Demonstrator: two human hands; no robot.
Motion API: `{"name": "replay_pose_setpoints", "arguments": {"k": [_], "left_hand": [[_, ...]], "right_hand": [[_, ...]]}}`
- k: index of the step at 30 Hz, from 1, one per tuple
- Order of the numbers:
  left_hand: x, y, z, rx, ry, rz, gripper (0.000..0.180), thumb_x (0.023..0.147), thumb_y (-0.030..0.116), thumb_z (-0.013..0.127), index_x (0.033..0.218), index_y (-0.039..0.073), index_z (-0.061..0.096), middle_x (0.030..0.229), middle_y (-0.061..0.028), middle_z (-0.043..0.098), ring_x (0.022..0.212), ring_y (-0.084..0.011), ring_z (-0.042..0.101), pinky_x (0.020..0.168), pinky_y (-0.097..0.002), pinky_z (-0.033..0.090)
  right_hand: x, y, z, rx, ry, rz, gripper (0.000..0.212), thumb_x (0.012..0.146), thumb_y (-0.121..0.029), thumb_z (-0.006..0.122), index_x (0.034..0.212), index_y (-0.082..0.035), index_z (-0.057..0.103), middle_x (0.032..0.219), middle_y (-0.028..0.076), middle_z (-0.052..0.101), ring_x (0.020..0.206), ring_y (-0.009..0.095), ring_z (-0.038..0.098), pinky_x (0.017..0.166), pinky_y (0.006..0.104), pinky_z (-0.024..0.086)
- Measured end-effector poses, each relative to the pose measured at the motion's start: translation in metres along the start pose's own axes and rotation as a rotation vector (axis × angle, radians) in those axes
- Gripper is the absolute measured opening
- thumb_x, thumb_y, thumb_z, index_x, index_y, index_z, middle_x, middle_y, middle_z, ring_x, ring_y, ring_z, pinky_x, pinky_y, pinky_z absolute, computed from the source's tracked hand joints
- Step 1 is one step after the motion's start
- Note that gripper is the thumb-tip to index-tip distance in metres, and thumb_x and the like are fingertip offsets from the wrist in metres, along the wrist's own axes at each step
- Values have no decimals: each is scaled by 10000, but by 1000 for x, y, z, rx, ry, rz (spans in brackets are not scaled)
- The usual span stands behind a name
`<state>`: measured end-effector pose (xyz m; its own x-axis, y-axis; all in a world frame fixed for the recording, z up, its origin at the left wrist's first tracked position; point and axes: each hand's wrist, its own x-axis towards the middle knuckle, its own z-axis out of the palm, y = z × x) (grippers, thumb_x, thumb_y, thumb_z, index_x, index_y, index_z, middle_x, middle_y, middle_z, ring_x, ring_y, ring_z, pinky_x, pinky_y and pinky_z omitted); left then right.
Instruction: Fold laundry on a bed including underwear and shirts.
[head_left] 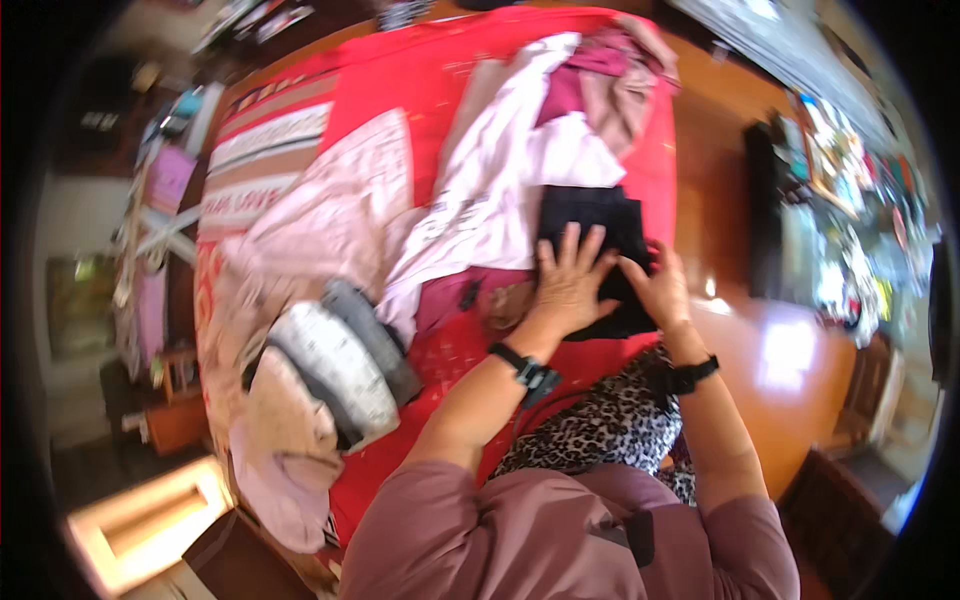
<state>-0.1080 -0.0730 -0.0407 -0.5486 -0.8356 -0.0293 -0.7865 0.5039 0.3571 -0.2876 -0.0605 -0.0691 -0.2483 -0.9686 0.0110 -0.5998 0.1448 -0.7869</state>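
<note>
A spread left hand (572,284) and loosely open right hand (662,294), gripping nothing, are seemingly smoothing black rectangular folded fabric (590,207) beneath, next requiring even pressure.

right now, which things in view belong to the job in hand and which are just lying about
In hand:
- black cloth
- left hand, spread on it
- right hand, at its right edge

Lying about:
- white garment with dark print
- pale pink garment
- grey and white folded clothes
</note>
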Motion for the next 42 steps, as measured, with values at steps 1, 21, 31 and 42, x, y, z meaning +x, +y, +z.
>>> {"name": "replay_pose_setpoints", "arguments": {"k": [1,21,31,42], "left_hand": [[-2,-1,1,-19,22,12,791,668,465,763,1349,169,490,1524,-132,213,1404,-421,128,1020,-707,176],[15,-66,7,-1440,-36,-602,508,712,368,813,970,-49,680,848,-47,655,757,-137,595,719,-303,460],[11,-46,-7,-1671,77,-431,255,798,124,687,1023,4,672,933,-63,687,840,-164,645,842,-309,492],[-56,29,-135,-2320,-166,-99,323,870,214,666,1106,-4,633,1050,-105,690,960,-198,667,886,-344,529]], "right_hand": [[-4,-14,-3,-90,-29,46,636,721,-378,790,1160,11,545,1090,252,590,998,376,586,858,414,488],[-18,27,-14,263,-469,410,436,781,-180,728,1120,68,610,988,95,683,853,164,647,771,278,523],[-37,-20,-68,770,-517,383,333,870,-129,647,1165,18,594,1018,57,672,852,143,641,803,274,519],[-73,-114,-153,987,-462,174,407,862,-112,630,1230,30,529,1061,97,663,904,171,658,829,293,528]]}}
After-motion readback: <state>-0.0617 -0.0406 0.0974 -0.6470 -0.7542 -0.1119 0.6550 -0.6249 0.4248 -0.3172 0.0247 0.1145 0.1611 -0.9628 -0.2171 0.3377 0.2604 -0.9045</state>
